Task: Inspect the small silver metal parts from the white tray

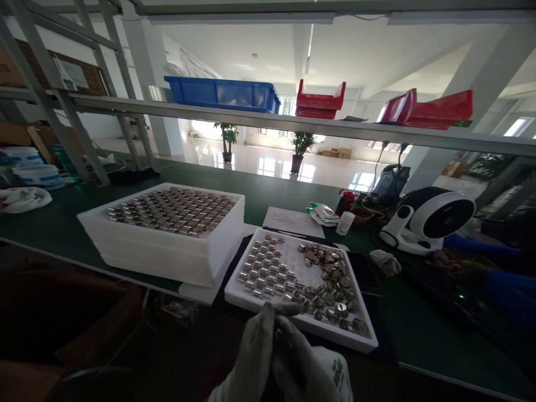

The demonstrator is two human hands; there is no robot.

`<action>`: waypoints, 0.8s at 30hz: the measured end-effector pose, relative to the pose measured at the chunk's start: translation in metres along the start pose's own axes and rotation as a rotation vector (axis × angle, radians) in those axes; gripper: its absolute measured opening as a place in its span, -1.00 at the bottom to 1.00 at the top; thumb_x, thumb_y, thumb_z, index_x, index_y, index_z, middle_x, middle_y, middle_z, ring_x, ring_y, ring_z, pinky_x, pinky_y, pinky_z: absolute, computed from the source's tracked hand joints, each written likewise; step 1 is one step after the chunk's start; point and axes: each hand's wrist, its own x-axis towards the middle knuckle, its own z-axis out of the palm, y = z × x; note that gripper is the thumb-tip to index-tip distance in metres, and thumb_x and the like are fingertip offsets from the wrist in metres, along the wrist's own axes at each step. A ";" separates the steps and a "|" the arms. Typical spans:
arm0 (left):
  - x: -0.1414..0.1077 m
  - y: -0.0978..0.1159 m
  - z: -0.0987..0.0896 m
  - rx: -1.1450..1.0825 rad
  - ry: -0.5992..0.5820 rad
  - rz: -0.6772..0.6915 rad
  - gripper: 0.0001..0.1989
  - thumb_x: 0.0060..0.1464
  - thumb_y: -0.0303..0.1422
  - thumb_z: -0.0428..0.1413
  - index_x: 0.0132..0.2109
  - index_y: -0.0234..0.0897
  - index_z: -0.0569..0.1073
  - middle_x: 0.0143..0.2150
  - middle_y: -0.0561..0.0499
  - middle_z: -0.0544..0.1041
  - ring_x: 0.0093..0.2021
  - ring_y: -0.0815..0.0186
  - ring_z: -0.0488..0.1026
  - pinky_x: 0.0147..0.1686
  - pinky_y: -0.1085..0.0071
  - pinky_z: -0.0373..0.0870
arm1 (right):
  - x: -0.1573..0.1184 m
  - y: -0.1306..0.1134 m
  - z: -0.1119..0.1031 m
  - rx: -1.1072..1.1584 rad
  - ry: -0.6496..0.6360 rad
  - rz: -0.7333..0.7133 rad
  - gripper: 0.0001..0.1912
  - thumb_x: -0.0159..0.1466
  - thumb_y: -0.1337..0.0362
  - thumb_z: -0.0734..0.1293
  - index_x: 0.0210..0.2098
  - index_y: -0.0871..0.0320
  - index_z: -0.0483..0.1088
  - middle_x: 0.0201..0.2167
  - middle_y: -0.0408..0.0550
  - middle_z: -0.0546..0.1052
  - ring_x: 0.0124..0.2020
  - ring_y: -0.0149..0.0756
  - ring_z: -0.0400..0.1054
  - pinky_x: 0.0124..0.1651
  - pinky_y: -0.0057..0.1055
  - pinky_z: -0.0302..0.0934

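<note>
My left hand (pixel 251 352) and my right hand (pixel 307 365), both in pale work gloves, meet at the near edge of a white foam tray (pixel 288 254). Their fingers are closed and pressed together; whatever lies between them is hidden. On the tray's left side, small metal cylinders (pixel 268 273) stand in slanting rows. A loose heap of similar metal parts (pixel 335 279) covers its right side, with some bare pockets toward the back. To the left rises a stack of white foam trays (pixel 159 257), its top one filled with rows of metal cylinders (pixel 176 209).
Behind the tray lie a sheet of paper (pixel 293 220), a white bottle (pixel 345 223) and a white-and-black fan (pixel 431 220). A crumpled cloth (pixel 385 262) sits at right. Overhead, a shelf carries a blue bin (pixel 221 95) and red bins (pixel 320 105). Another person's blue sleeve (pixel 506 290) shows far right.
</note>
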 end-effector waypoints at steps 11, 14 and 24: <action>0.129 0.044 -0.036 0.619 -0.185 0.309 -0.49 0.43 -0.34 -0.11 0.44 -0.31 0.28 0.44 -0.10 0.35 0.43 0.24 0.29 0.43 0.29 0.20 | 0.148 0.112 -0.051 -0.128 0.007 0.443 -0.56 0.41 0.07 0.26 0.08 0.23 0.56 -0.05 0.23 0.66 0.01 0.08 0.55 0.00 -0.15 0.34; 0.161 0.053 -0.026 0.770 -0.283 0.289 -0.55 0.39 -0.42 -0.01 0.35 -0.21 0.42 0.38 -0.05 0.44 0.37 0.25 0.37 0.40 0.34 0.23 | 0.156 0.121 -0.054 -0.087 -0.020 0.489 -0.57 0.41 0.04 0.26 0.05 0.16 0.59 -0.11 0.12 0.68 -0.04 0.01 0.56 -0.05 -0.20 0.34; 0.226 0.059 0.017 1.182 -0.666 0.205 -0.79 0.28 -0.38 0.23 0.04 -0.33 0.58 0.13 -0.17 0.60 0.22 0.05 0.48 0.30 -0.13 0.32 | 0.062 0.067 -0.052 0.338 0.152 0.616 -0.35 0.31 -0.19 0.29 0.19 0.09 0.53 0.13 0.03 0.62 0.13 0.01 0.53 0.10 -0.18 0.46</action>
